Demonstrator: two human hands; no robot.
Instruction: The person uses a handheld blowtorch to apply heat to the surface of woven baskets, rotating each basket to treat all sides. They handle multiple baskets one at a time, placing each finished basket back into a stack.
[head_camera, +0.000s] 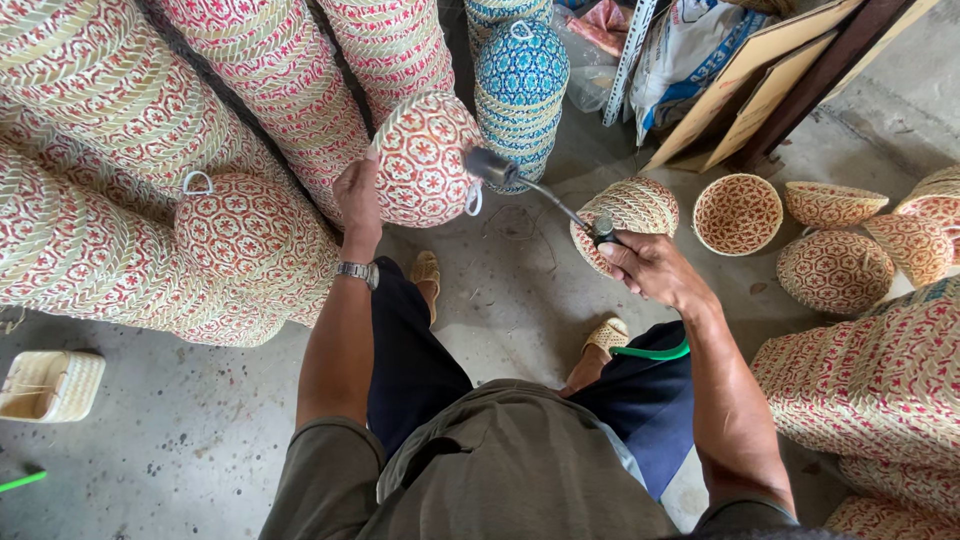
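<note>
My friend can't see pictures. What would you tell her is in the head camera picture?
A seated person's left hand holds up a red-and-cream woven basket, while the right hand points a metal torch wand, fed by a green hose, at it. Stacks of similar baskets lie all around on the concrete floor, with one blue stack behind.

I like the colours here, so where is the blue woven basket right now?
In the head view the blue woven basket sits top centre, on a blue stack, just right of the red-patterned basket in the left hand.
</note>
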